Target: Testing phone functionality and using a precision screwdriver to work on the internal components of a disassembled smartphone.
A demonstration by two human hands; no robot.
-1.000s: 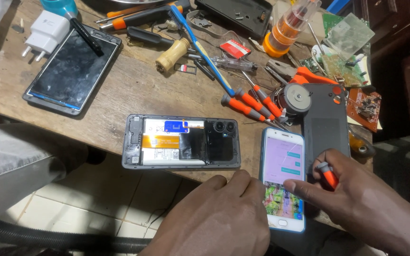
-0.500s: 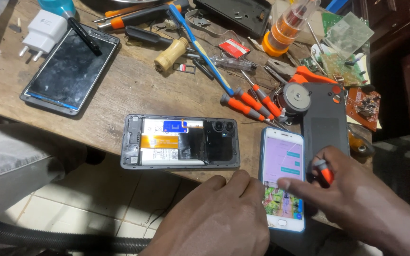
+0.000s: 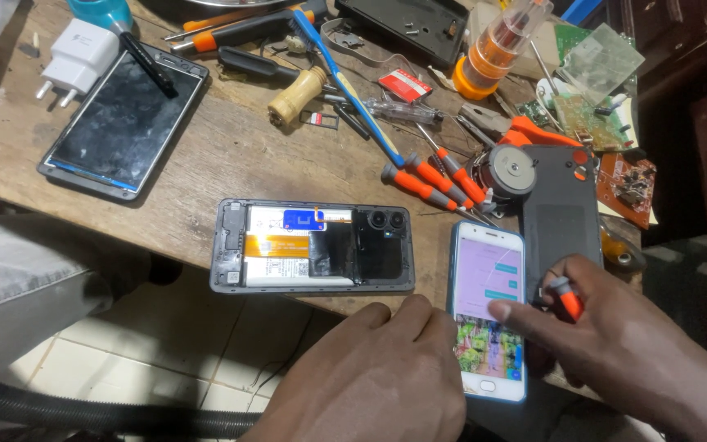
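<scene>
A white smartphone (image 3: 488,278) with its screen lit lies near the front edge of the wooden table. My right hand (image 3: 615,344) holds a small orange-handled screwdriver (image 3: 565,296) in its curled fingers while its index finger touches the phone's screen. My left hand (image 3: 378,381) rests loosely closed at the table edge, just left of that phone, holding nothing. An opened phone (image 3: 312,245) without its back cover lies face down further left, showing its battery, an orange flex cable and the camera block.
A dark back cover (image 3: 562,217) lies right of the lit phone. Several orange-handled screwdrivers (image 3: 423,180), a blue tool (image 3: 345,82), a wooden handle (image 3: 296,96), circuit boards (image 3: 595,106), a black phone (image 3: 124,123) and a white charger (image 3: 75,59) are spread over the table. My trouser leg (image 3: 26,278) shows at the left.
My right index finger has slid a little left over the lit phone's screen. My left hand has barely moved.
</scene>
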